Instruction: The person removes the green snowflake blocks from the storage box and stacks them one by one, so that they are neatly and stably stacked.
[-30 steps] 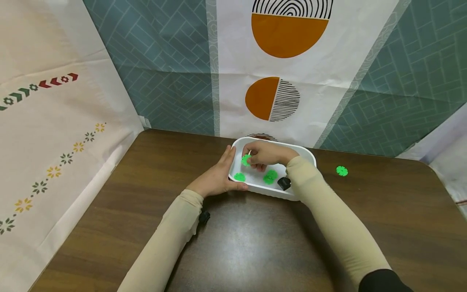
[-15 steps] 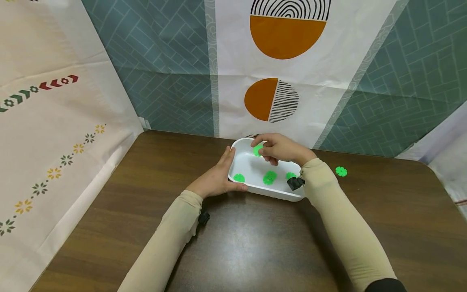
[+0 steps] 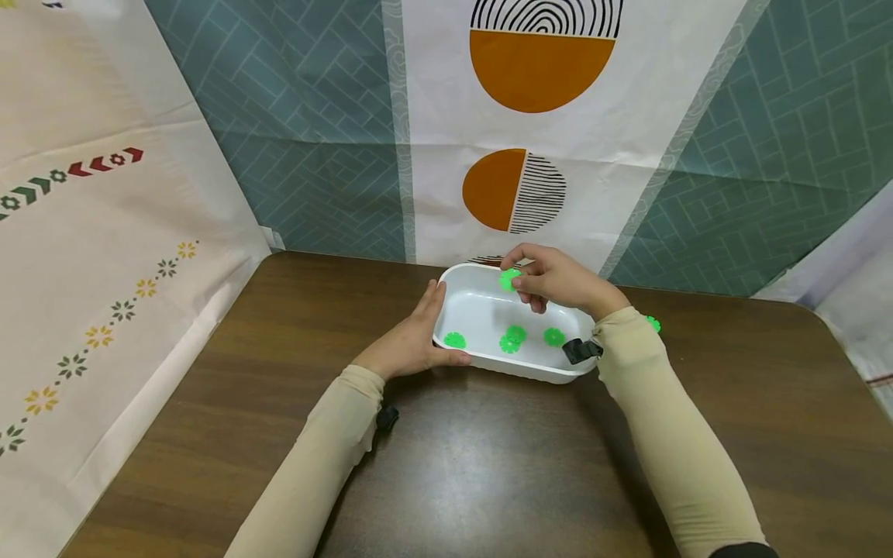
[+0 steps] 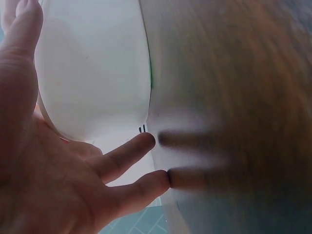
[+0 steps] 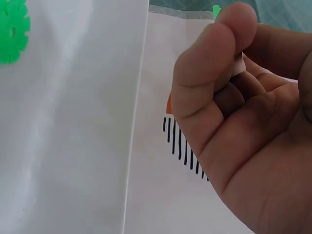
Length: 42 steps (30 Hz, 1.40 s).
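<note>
My right hand (image 3: 558, 279) pinches a green snowflake disc (image 3: 510, 280) between thumb and fingertips, raised over the far side of a white plastic tray (image 3: 474, 306). In the right wrist view, curled fingers hide most of that disc. My left hand (image 3: 408, 337) rests against the tray's left end, its thumb along the near side. The left wrist view shows fingers (image 4: 131, 153) straight and spread beside the tray wall. Inside the tray lie a disc (image 3: 455, 341) at the left, two overlapping discs (image 3: 515, 335) in the middle and another disc (image 3: 554, 337) toward the right.
One more green disc (image 3: 653, 324) lies on the brown table (image 3: 474, 465) right of the tray, partly hidden by the right sleeve (image 3: 670, 418). A patterned cloth backdrop (image 3: 335, 155) rises just behind the tray.
My right hand has lifted the pinched disc and moved it right and away from the tray's left part. The disc at the tray's right has come into view. The left hand stays put.
</note>
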Each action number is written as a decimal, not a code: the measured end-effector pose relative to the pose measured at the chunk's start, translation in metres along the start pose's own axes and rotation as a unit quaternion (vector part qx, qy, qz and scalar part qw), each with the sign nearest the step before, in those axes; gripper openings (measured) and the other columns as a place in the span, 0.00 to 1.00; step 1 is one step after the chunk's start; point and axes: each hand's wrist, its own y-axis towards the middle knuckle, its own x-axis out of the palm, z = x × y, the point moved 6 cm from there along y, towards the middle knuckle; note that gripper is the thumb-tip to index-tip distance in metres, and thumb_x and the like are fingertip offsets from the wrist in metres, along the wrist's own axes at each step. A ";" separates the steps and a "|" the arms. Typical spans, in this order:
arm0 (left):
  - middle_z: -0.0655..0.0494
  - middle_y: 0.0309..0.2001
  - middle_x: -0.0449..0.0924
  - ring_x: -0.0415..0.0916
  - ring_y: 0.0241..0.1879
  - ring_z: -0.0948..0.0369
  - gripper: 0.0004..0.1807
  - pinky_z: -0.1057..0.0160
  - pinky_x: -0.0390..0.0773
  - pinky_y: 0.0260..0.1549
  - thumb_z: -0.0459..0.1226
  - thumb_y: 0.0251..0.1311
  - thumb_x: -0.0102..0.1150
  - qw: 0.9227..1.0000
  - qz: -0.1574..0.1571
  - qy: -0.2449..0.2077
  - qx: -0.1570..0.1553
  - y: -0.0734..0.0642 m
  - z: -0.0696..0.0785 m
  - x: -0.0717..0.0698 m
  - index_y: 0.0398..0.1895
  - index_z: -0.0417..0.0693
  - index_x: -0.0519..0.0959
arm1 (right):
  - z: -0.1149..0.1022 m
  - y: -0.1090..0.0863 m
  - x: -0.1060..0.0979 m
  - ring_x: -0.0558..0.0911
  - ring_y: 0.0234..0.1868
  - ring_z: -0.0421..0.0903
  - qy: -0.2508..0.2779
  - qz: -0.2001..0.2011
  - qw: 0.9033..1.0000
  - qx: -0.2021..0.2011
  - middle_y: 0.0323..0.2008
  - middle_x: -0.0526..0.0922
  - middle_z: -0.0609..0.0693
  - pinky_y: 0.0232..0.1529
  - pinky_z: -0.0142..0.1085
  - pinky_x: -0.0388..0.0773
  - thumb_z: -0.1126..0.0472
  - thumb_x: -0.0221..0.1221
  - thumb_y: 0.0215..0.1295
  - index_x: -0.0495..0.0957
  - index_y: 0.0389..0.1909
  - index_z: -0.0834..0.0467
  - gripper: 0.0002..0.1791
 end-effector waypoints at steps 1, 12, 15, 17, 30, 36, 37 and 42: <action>0.51 0.81 0.22 0.48 0.76 0.46 0.72 0.51 0.58 0.69 0.62 0.52 0.72 1.000 0.000 0.000 -0.001 0.000 0.000 0.000 0.82 0.51 0.28 | 0.000 -0.002 -0.001 0.71 0.20 0.50 0.004 0.001 1.000 -0.003 0.23 0.74 0.59 0.25 0.39 0.74 0.70 0.53 0.76 0.71 0.55 0.64 0.11; 0.50 0.81 0.21 0.50 0.75 0.45 0.72 0.51 0.60 0.69 0.63 0.51 0.72 1.000 0.003 0.006 0.007 0.001 -0.001 -0.001 0.82 0.51 0.28 | 0.008 -0.027 -0.016 0.73 0.21 0.51 0.014 0.029 0.999 0.000 0.26 0.73 0.61 0.27 0.39 0.77 0.68 0.53 0.77 0.71 0.58 0.65 0.13; 0.51 0.81 0.21 0.50 0.76 0.46 0.72 0.52 0.60 0.69 0.64 0.52 0.71 1.000 0.001 0.010 0.005 0.000 -0.002 0.000 0.81 0.52 0.27 | 0.009 -0.035 -0.022 0.73 0.22 0.50 0.015 0.042 0.999 0.002 0.26 0.73 0.61 0.27 0.38 0.77 0.67 0.54 0.77 0.70 0.58 0.66 0.14; 0.53 0.81 0.20 0.49 0.76 0.47 0.72 0.52 0.59 0.69 0.64 0.52 0.70 1.000 -0.001 0.013 0.005 0.000 -0.002 0.000 0.81 0.52 0.27 | 0.010 -0.040 -0.026 0.74 0.23 0.50 0.016 0.050 0.999 0.000 0.26 0.73 0.61 0.27 0.38 0.77 0.66 0.54 0.77 0.70 0.59 0.66 0.14; 0.56 0.80 0.19 0.48 0.76 0.46 0.66 0.50 0.57 0.70 0.64 0.59 0.64 1.000 0.001 0.006 0.009 -0.001 -0.003 0.000 0.82 0.50 0.28 | 0.028 -0.084 -0.057 0.77 0.23 0.50 0.016 0.099 0.995 0.003 0.28 0.76 0.61 0.29 0.40 0.80 0.66 0.54 0.77 0.68 0.61 0.64 0.16; 0.55 0.80 0.19 0.49 0.76 0.45 0.66 0.49 0.58 0.69 0.64 0.59 0.64 1.000 -0.001 0.004 0.008 -0.001 -0.001 0.000 0.82 0.50 0.28 | 0.038 -0.101 -0.070 0.77 0.24 0.52 0.031 0.110 0.993 -0.005 0.29 0.76 0.62 0.27 0.40 0.79 0.66 0.52 0.78 0.69 0.61 0.61 0.14; 0.55 0.80 0.19 0.48 0.76 0.45 0.66 0.49 0.58 0.69 0.64 0.59 0.64 1.000 -0.002 0.003 0.008 -0.001 0.000 0.000 0.81 0.50 0.28 | 0.040 -0.103 -0.072 0.77 0.24 0.52 0.033 0.113 0.993 -0.006 0.29 0.76 0.62 0.27 0.41 0.79 0.66 0.52 0.78 0.69 0.61 0.61 0.14; 0.55 0.80 0.19 0.46 0.77 0.46 0.66 0.49 0.57 0.70 0.63 0.60 0.64 1.000 -0.002 0.000 0.008 0.000 -0.001 0.001 0.81 0.51 0.28 | 0.052 -0.111 -0.081 0.78 0.24 0.52 0.032 0.128 0.991 0.003 0.30 0.76 0.64 0.29 0.43 0.81 0.65 0.52 0.78 0.68 0.62 0.61 0.15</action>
